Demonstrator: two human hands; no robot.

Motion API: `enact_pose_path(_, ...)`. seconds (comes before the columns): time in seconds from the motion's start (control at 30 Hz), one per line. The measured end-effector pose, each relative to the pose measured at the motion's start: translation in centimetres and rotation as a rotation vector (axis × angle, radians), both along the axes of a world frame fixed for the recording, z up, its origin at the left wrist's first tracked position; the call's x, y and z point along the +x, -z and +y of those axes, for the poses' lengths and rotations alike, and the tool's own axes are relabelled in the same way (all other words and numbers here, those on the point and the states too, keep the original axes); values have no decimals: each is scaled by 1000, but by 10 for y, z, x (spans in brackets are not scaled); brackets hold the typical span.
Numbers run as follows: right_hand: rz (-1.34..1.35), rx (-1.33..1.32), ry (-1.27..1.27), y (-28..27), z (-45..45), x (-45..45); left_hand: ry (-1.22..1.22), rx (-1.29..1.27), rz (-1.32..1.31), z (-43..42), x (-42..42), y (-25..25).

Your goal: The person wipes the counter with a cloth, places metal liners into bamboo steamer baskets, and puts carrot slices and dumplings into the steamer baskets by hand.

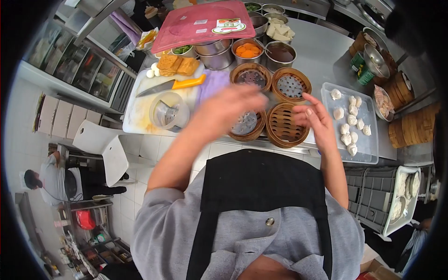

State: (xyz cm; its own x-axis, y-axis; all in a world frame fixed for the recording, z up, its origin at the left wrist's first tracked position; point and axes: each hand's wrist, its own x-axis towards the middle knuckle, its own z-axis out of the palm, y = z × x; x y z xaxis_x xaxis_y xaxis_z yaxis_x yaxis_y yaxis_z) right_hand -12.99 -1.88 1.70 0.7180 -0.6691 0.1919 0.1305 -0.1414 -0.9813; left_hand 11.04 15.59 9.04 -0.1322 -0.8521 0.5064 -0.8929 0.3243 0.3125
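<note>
At the far left, a person in a light top (pixel 52 175) is partly visible beyond a white plastic chair (pixel 105 147). On the steel desk (pixel 322 51) lies a white rectangular cutting board (pixel 132 106), bearing golden-brown fried blocks (pixel 178 64), a broad-bladed knife with a yellow handle (pixel 189 82) and a round translucent tub (pixel 156 112). A folded lilac cloth (pixel 217 81) lies just to the right of the knife, and a flat, translucent pink-red lid (pixel 200 23) covers part of the metal pots (pixel 217 61) behind.

The wearer's left hand (pixel 235 103) is over the left side of a group of four round bamboo steamers, blurred, so one cannot tell whether its grip is wide, narrow or holding something. Three steamers have perforated grey metal discs (pixel 289 87) inside; the front-right steamer (pixel 283 126) shows bare wooden slats. The right hand (pixel 315 117) is at that steamer's right edge, fingers loosely parted, its grip moderately wide with nothing visible in it (whether it touches the rim is unclear).

Farther right, a clear plastic tray (pixel 364 151) holds small, pleated white dumplings (pixel 353 111). Taller bamboo steamers (pixel 415 130) stand at the right end.
</note>
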Motion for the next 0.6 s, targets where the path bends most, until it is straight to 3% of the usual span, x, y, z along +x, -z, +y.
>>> enact_pose_path(0.07,-138,664,-208,-5,18,8,221,68,-22,-22,-24,36)
enact_pose_path(0.13,-109,719,-151,3,24,15,237,63,-47,-32,-34,53)
enact_pose_path(0.2,5,530,-76,20,13,13,241,55,-72,-29,-31,54)
enact_pose_path(0.27,24,515,-63,22,7,10,82,-54,13,-15,-20,50)
enact_pose_path(0.33,185,26,121,31,-2,13,-138,-199,-45,8,2,63)
enact_pose_path(0.47,344,-113,183,40,-5,24,-780,-538,-6,74,41,122)
enact_pose_path(0.5,372,-329,213,47,-10,25,-791,-541,-7,89,49,131)
enact_pose_path(0.53,397,-546,246,51,-12,27,-958,-498,11,104,54,138)
enact_pose_path(0.57,403,-646,237,38,-7,32,-1122,-452,32,117,58,147)
enact_pose_path(0.6,401,-652,238,40,-8,32,-1123,-458,35,127,63,158)
